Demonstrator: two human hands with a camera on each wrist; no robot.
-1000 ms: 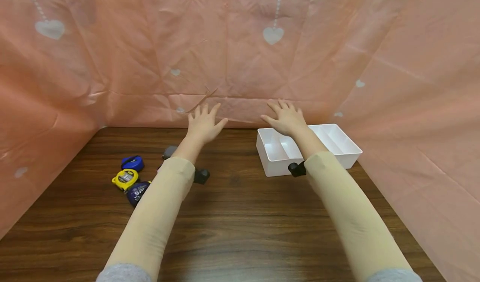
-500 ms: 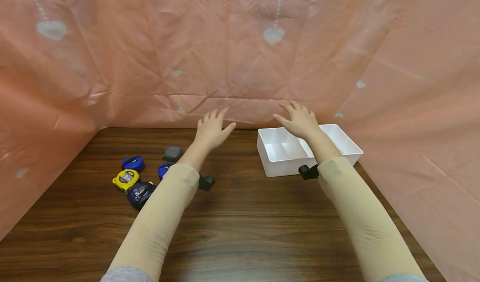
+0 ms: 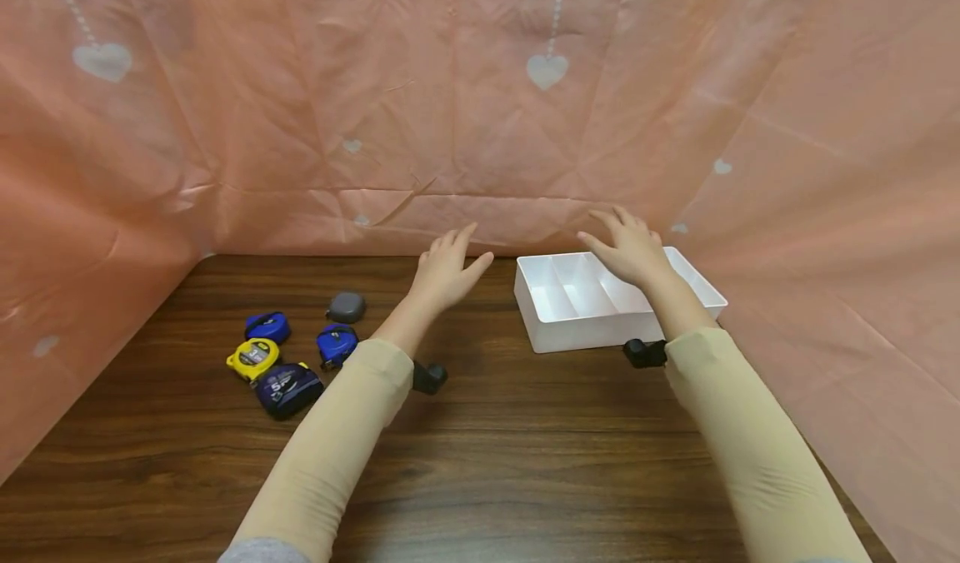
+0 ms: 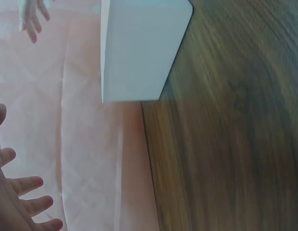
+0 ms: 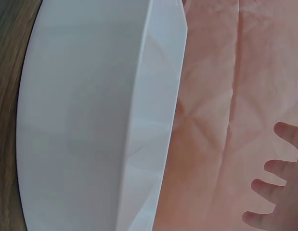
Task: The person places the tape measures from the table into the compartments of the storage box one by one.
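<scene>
Both hands hover with fingers spread and nothing held, the right hand [image 3: 628,248] over the still-empty white tray [image 3: 570,335] and the left hand [image 3: 447,270] just beside it (five tape measures [image 3: 288,352] lie untouched, well apart).

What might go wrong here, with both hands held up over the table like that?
The right hand hovers open just above the white tray, which looks light; a careless drop might knock or slide it. The tray sits close to the pink sheet at the back, so a nudge might push it against the sheet. The left hand is open and well apart from the tape measures, which lie close together, so a hasty reach might bump several.
</scene>
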